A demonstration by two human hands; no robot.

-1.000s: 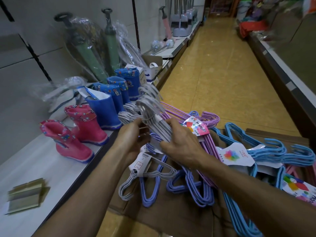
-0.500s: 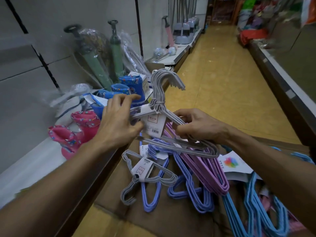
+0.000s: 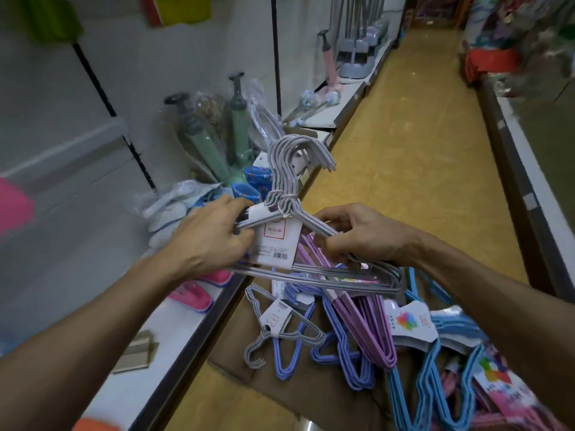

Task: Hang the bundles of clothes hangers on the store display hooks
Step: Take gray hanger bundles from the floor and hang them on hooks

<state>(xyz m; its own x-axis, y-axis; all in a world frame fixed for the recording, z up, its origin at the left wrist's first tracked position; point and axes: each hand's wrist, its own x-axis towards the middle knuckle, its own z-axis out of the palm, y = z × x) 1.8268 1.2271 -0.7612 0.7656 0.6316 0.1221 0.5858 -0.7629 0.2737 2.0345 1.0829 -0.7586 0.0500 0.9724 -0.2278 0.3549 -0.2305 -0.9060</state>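
Grey hanger bundle (image 3: 311,244) held upright above cardboard box (image 3: 236,346): hooks point up, curling right; bottom bars run left-right. Left hand (image 3: 211,241) clamps left shoulder, right hand (image 3: 357,237) pinches right shoulder. Box apparently holds purple bundles (image 3: 367,331), blue bundles (image 3: 435,384), small grey bundle (image 3: 280,331).

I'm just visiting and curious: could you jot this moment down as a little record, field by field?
place: shop aisle, white shelf on the left
held item: grey hanger bundle, hooks pointing up
left hand: grips the bundle's left shoulder beside its paper tag
right hand: grips the right shoulder
below: purple hangers, blue hangers, small grey bundle on cardboard
on shelf: pink boots, blue boots
display hooks: none clearly seen
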